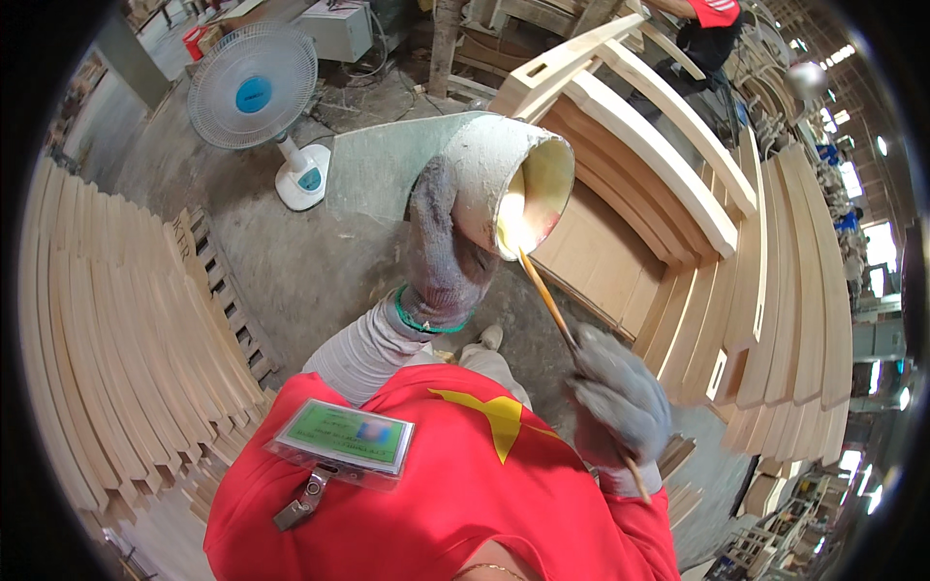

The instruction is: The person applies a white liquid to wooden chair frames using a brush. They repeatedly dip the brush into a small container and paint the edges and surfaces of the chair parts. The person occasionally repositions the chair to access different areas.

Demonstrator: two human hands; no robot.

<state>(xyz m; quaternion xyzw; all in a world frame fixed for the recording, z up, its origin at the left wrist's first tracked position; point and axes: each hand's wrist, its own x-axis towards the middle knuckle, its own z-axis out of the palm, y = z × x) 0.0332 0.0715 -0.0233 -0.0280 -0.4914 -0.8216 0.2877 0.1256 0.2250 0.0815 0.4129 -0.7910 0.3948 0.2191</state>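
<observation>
My left hand (446, 242), in a grey knit glove, is closed around the side of a white, stained round pot (484, 174). The pot is tilted, its mouth turned to the right, and pale yellowish stuff coats its inner wall. In my gloved right hand (620, 397) is a thin wooden stick (547, 302), its far end at the pot's lower rim beside a bright, glaring patch. What the stick's tip looks like inside the pot is hidden. A flat, greyish-green translucent sheet (373, 174) shows behind the pot, reaching out to the left.
Curved wooden parts (126, 339) are stacked on the left beside a slatted pallet (228, 295). Wooden frame pieces (668, 136) and more curved boards (790, 281) fill the right. A standing fan (254, 95) is at the far left. Another person (712, 34) is at the far right.
</observation>
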